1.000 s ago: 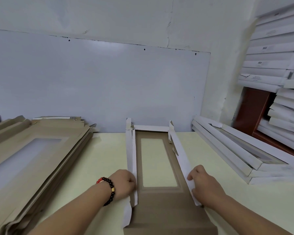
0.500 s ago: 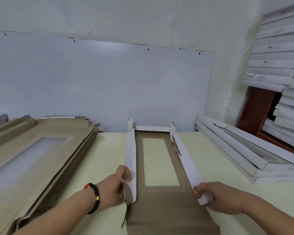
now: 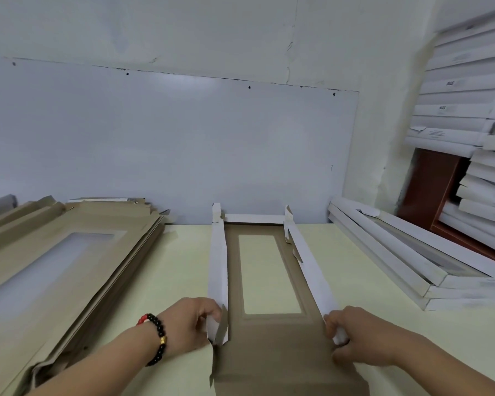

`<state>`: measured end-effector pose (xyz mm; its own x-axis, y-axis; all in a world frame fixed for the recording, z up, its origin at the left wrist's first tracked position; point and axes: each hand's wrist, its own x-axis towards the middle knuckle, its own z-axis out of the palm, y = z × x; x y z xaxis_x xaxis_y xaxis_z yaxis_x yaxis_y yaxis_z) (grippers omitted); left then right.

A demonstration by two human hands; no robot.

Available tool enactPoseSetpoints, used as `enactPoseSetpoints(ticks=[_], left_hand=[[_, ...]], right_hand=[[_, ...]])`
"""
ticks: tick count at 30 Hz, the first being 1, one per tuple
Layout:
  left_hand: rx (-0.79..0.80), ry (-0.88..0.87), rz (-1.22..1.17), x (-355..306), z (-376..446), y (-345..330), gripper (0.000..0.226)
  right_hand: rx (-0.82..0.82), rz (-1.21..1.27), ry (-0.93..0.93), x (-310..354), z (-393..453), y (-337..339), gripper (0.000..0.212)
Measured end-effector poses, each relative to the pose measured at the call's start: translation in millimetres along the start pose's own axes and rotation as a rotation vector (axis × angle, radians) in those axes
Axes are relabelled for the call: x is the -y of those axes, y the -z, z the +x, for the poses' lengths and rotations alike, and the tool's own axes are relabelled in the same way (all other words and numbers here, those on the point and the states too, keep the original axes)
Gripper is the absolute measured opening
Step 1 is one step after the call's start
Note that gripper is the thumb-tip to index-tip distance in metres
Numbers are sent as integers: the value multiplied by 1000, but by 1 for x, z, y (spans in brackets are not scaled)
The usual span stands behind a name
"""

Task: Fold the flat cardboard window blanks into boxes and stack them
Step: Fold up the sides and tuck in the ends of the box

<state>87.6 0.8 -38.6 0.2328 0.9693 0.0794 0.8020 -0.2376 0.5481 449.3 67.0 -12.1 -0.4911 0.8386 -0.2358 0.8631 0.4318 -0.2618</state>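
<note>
A brown cardboard window blank (image 3: pixel 272 344) lies lengthwise on the pale table (image 3: pixel 177 270) in front of me, its rectangular window cut-out in the far half. Its far end wall and both long white side walls stand folded up. My left hand (image 3: pixel 192 324), with a bead bracelet on the wrist, pinches the near end of the left side wall (image 3: pixel 219 270). My right hand (image 3: pixel 360 335) grips the near end of the right side wall (image 3: pixel 309 267).
A pile of flat brown window blanks (image 3: pixel 60 258) lies on the table's left. Folded white window boxes (image 3: pixel 412 258) are stacked on the right. More white boxes (image 3: pixel 469 104) are piled high by the wall at far right, over a red-brown cabinet (image 3: pixel 432 190).
Both hands have slid towards me along the side walls, from beside the window cut-out to the walls' near ends. The side walls stand more upright than a second ago.
</note>
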Motion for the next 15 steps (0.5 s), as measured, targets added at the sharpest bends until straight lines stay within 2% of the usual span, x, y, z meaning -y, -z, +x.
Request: enactPoseSetpoints(ticks=[5,10,15], left_hand=[[117,-157,87,-7,-3,-7,21],[108,-141,99,-3,-5,-6,26],[148,-185,224,-1,-9,-5,27]], right_hand=[[-10,-2,-12,4,-3,-2,36],[-19,3,-23,6,-5,-1,38],[-11,-10,-39,7,-6,-1,41]])
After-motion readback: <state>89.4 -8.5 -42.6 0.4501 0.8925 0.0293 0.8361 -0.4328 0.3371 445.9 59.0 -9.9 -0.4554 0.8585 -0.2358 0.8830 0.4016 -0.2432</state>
